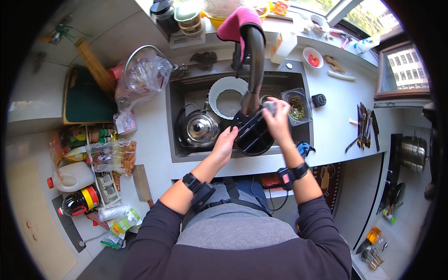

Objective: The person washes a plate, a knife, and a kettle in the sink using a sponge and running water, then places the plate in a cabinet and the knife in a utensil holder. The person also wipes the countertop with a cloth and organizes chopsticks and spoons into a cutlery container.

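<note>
My left hand grips the left edge of a black plastic utensil holder with divided compartments, tilted over the near side of the sink. Fingers of my right hand close on a grey-white bristly scrubber at the holder's upper edge. The faucet spout comes down just beyond the holder; a pink cloth drapes over its top. In the sink, a steel kettle stands left of a white basin. A clear container of greens is on the right.
On the right counter lie knives and other utensils, a black round object and a white bowl with something red. A cleaver lies left of the sink, near bottles and food bags. A plastic bag stands behind the left counter.
</note>
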The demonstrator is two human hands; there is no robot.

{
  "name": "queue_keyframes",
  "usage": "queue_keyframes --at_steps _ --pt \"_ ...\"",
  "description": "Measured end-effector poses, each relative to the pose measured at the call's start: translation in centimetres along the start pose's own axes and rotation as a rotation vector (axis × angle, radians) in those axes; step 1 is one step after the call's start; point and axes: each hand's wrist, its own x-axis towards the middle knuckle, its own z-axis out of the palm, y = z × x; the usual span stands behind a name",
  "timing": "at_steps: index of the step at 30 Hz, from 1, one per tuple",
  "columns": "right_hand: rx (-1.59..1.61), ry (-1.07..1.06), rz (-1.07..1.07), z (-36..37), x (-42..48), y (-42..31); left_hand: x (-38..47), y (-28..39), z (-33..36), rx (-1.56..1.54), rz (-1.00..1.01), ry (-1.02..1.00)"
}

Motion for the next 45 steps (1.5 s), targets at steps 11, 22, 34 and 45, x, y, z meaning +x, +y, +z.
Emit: queue_keyframes --at_steps 11,22,34,45 --pt "-0.109 0.156 -0.129 -2.3 0.4 -0.1 3.9 -2.6 5.3 0.074 0.029 -0.184" --pt "0.007 0.403 0.000 -4.4 2.2 -3.3 3.7 0.2 6.6 0.253 -0.009 -0.310" --pt "-0.113 0.379 -0.148 -3.7 2.5 -3.0 3.4 1.0 5.9 0.346 0.031 -0.337" --pt "-0.020 0.438 -0.098 -4.8 1.8 -3.2 2.8 1.8 7.0 0.248 0.043 -0.468"
